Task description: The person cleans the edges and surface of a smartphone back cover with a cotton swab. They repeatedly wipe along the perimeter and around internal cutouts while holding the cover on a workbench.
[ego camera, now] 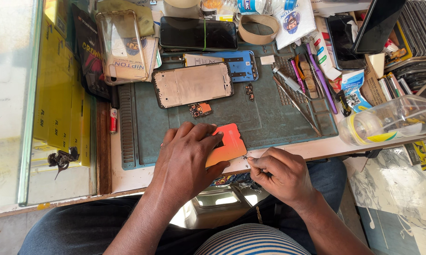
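Note:
My left hand (188,158) presses down on an orange-red phone back cover (230,144) that lies at the front edge of the green work mat (265,118). My right hand (281,174) is pinched shut at the cover's lower right corner, gripping something small and thin that I cannot make out. Farther back on the mat lie a bare phone frame (193,84), a blue phone board assembly (239,63) and a small camera module (200,109).
Tweezers and screwdrivers (298,89) lie on the mat's right side. A clear plastic bottle (392,120) lies on its side at right. A black phone (198,34), a tape roll (258,28), a clear case (122,45) and stacked phone parts (418,42) crowd the back. Yellow boxes (62,89) sit behind glass at left.

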